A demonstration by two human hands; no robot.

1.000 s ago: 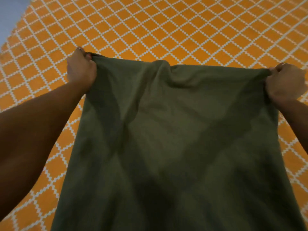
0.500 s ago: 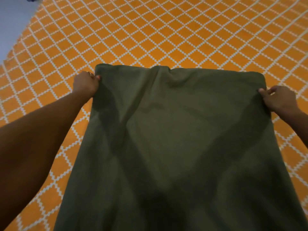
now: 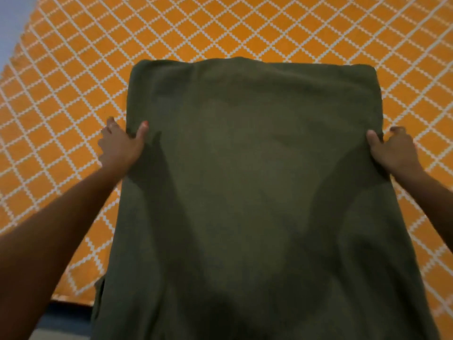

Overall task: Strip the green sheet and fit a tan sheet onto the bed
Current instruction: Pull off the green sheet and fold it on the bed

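Pinching the folded green sheet (image 3: 250, 173) at mid-edge, left hand (image 3: 121, 146) and right hand (image 3: 392, 152) level, ready to fold evenly over the orange patterned bedcover (image 3: 220, 28).

An orange cover (image 3: 73, 94) with a white diamond lattice fills the view; pale grey floor (image 3: 9, 28) shows at upper left.

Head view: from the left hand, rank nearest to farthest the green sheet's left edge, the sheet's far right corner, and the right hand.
1. Green sheet's left edge, pinched by the left hand.
2. Right hand, across at the sheet's right edge.
3. Far right corner, beyond the right hand.
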